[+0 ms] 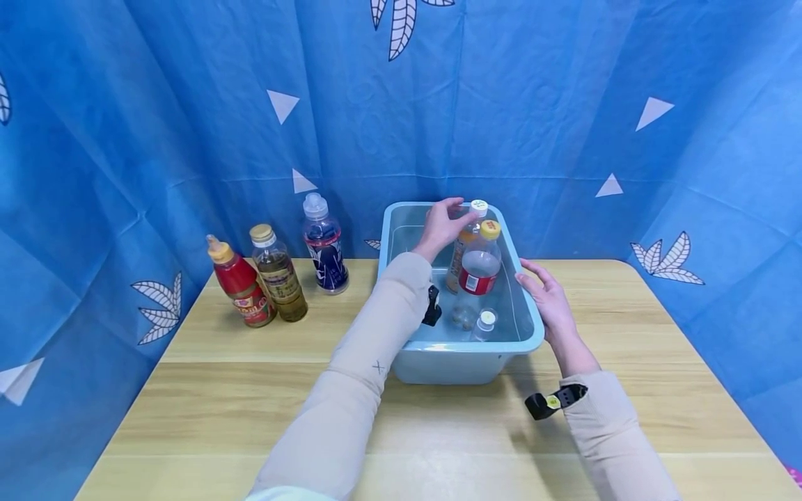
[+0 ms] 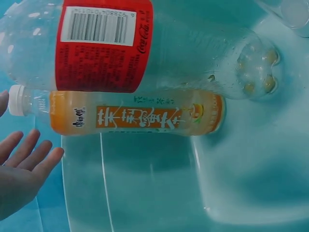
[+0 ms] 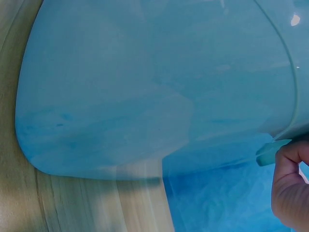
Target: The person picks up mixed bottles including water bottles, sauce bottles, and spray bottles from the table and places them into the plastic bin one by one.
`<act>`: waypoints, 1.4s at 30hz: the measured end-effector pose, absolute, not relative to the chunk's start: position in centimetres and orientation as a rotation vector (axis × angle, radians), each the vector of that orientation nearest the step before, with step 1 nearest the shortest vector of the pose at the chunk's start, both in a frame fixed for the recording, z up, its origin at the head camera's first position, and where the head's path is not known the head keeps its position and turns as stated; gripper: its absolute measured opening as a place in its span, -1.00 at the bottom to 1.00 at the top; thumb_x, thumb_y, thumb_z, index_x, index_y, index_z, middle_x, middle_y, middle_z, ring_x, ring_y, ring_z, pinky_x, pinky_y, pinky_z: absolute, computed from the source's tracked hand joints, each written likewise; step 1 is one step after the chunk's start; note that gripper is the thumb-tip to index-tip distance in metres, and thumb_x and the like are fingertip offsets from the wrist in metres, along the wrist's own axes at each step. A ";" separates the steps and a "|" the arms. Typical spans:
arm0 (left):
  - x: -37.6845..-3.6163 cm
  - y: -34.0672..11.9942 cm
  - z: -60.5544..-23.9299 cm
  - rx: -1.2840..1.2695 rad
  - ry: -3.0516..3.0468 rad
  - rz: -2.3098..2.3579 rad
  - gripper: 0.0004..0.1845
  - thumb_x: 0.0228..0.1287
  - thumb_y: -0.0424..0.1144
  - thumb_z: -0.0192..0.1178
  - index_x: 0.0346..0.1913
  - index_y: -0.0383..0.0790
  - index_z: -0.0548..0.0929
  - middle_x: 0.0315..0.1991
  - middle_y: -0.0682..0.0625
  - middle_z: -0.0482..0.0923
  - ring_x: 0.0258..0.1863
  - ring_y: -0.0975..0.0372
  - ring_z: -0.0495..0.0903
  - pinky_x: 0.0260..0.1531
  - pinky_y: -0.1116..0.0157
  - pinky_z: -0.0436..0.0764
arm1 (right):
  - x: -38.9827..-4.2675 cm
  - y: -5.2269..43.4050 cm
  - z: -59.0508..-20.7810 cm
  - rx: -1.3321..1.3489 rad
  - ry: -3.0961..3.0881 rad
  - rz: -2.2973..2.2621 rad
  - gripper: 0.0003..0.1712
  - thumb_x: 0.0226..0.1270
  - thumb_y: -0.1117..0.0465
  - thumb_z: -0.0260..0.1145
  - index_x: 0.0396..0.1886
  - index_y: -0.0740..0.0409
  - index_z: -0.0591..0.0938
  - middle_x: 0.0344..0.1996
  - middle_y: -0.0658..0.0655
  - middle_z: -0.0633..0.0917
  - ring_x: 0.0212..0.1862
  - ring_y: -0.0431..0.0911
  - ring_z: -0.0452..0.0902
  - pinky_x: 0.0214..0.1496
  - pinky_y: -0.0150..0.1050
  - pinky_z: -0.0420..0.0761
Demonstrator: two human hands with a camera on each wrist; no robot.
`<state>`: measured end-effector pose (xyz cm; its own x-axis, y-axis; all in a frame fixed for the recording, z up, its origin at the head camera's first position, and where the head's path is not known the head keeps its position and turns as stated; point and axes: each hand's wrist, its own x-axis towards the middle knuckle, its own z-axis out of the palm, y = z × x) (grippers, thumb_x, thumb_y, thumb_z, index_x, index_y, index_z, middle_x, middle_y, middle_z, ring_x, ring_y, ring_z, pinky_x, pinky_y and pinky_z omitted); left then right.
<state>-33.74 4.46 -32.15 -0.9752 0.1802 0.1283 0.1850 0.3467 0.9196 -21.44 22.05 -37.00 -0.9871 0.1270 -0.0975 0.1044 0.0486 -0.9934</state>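
Currently a person sits at a wooden table (image 1: pixel 250 417) ringed by blue patterned cloth, both arms stretched toward a pale blue plastic tub (image 1: pixel 460 362).

Left hand (image 1: pixel 441 226): it is inside the tub at its far end, beside the white cap of an orange tea bottle (image 1: pixel 464 247). In the left wrist view the fingers (image 2: pixel 34 157) are straight and slightly spread, just short of the cap and curled round nothing, so the bottle looks released or only lightly touched rather than gripped.

Just right of that hand, leaning against the orange bottle, is a clear cola bottle (image 1: pixel 480 264) with a red label and yellow cap. Nearer the person than the hand, low in the tub, sit 2 smaller clear bottles (image 1: pixel 475 321), hard to make out.

Right hand (image 1: pixel 551 306): it rests on the tub's right rim. In the right wrist view its fingers curl under the rim's lip, steadying the tub.

Well to the left of the left hand, on the bare table, stand 3 more bottles: a red sauce bottle (image 1: pixel 241 284), a yellow-capped bottle of olive-coloured liquid (image 1: pixel 280 275) touching it, and a dark blue drink bottle (image 1: pixel 324 245) nearest the tub.

Judging by this layout, the loading seems a little over half done: about 4 bottles are in the tub and 3 remain outside.
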 end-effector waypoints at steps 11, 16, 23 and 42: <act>-33.3 3.6 -30.5 -0.351 -2.511 -1.792 -0.51 0.17 -0.13 0.16 0.15 -0.25 0.40 0.01 -0.09 0.46 0.00 0.19 0.44 -0.08 0.37 0.46 | -21.5 22.0 -37.1 -0.235 -2.255 2.133 -0.41 0.26 0.00 0.13 0.27 0.03 0.27 -0.07 0.10 0.45 -0.22 -0.19 0.53 -0.27 -0.38 0.56; -33.0 3.3 -29.4 -0.345 -2.495 -1.769 -0.51 0.15 -0.10 0.17 0.11 -0.25 0.44 -0.03 -0.07 0.49 -0.02 0.20 0.45 -0.11 0.38 0.47 | -21.5 22.0 -37.2 -0.214 -2.245 2.142 -0.40 0.26 0.01 0.13 0.27 0.05 0.26 -0.06 0.11 0.45 -0.25 -0.25 0.53 -0.27 -0.40 0.55; -32.1 2.2 -28.1 -0.357 -2.439 -1.819 -0.56 0.14 -0.09 0.18 0.04 -0.24 0.49 -0.05 -0.03 0.49 -0.03 0.21 0.44 -0.10 0.39 0.45 | -21.3 22.0 -37.0 -0.226 -2.250 2.157 -0.39 0.25 -0.01 0.13 0.27 0.03 0.26 -0.02 0.14 0.43 -0.23 -0.23 0.52 -0.26 -0.41 0.54; -28.8 -1.3 -27.2 -0.408 -2.274 -1.908 -0.63 0.14 -0.18 0.20 -0.02 -0.31 0.52 -0.17 -0.11 0.54 -0.23 0.16 0.56 -0.35 0.32 0.58 | -21.3 22.0 -37.0 -0.203 -2.224 2.188 -0.39 0.26 0.02 0.14 0.27 0.07 0.26 -0.10 0.07 0.47 -0.23 -0.23 0.53 -0.27 -0.40 0.55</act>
<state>-28.77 -1.25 -27.18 -0.9525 0.1136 0.2824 0.2979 0.1567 0.9417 -21.27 21.96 -36.99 -0.9914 0.1030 -0.0802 0.0819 0.0122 -0.9966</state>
